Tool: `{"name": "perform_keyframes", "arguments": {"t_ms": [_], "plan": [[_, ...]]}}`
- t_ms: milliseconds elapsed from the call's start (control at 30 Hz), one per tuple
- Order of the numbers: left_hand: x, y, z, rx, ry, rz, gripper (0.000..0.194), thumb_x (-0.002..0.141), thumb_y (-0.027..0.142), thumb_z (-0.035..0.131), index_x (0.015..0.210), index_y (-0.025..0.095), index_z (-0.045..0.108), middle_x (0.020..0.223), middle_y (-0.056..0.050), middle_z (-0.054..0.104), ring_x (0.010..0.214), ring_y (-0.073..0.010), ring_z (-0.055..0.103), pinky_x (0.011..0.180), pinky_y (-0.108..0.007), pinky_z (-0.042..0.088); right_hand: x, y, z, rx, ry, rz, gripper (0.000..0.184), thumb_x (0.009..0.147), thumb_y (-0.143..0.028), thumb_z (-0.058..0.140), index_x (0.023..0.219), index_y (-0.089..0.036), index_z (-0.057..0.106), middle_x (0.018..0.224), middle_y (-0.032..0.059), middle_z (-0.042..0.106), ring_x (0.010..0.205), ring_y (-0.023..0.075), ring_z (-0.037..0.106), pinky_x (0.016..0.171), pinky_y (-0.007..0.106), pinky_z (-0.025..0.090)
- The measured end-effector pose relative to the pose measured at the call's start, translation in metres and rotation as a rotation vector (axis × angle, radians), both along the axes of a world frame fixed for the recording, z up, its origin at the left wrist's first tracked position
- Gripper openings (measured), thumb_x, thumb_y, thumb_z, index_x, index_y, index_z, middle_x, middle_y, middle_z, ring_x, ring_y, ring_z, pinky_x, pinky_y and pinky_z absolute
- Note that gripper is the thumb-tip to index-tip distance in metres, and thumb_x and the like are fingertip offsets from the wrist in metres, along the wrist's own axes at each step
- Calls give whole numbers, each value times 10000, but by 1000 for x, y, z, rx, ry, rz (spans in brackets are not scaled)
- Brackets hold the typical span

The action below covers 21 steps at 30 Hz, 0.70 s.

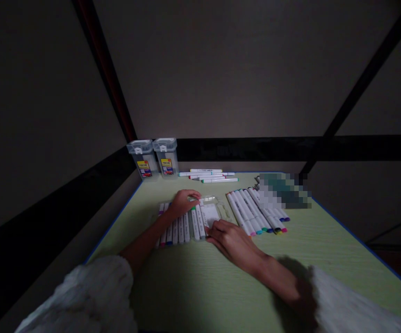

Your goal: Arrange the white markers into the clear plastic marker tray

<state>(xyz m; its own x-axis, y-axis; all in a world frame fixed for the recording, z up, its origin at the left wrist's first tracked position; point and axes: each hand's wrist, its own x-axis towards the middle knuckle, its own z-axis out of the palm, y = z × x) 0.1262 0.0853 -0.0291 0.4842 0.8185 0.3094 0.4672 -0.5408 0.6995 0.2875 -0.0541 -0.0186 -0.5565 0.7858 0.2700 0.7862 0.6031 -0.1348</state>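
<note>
White markers with coloured ends stand in a row in a clear plastic tray (219, 198) on the table. My left hand (183, 203) reaches over the left part of this row. Its curled thumb and fingers are at the far end of a white marker (204, 217). With its fingers bent together, my right hand (231, 237) holds the near end of that same marker. Just left of it lies a green-ended marker (194, 223). More markers (175, 230) fill the left side of the tray, partly covered by my left hand and forearm. To the right, the tray shows a bare section.
A row of white markers (249, 208) with assorted coloured caps lies to the right. Behind it is a pixelated, greenish object (285, 189). Several loose markers (209, 175) lie at the back edge. Two lidded clear plastic boxes (143, 162) stand at the back left, near the wall.
</note>
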Motion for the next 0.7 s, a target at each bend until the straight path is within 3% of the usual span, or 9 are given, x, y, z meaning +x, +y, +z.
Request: {"name": "perform_keyframes", "arguments": {"t_ms": [433,700], "plan": [[-1,0,-1,-35,-62,41,249,597,110,586,842,83,622,789,-69,680,748,-157,618,741,-278,476,0,-3,2,3,18,-13,225,862,-258,417,908,-147,608,802,55,579,775,172,533,673,270,404],[9,20,19,-11,-69,46,252,578,103,621,829,77,600,802,-75,658,751,-144,604,747,-276,473,1,-5,5,-4,11,-11,236,869,-265,400,901,-145,601,803,54,573,777,172,532,670,275,399]]}}
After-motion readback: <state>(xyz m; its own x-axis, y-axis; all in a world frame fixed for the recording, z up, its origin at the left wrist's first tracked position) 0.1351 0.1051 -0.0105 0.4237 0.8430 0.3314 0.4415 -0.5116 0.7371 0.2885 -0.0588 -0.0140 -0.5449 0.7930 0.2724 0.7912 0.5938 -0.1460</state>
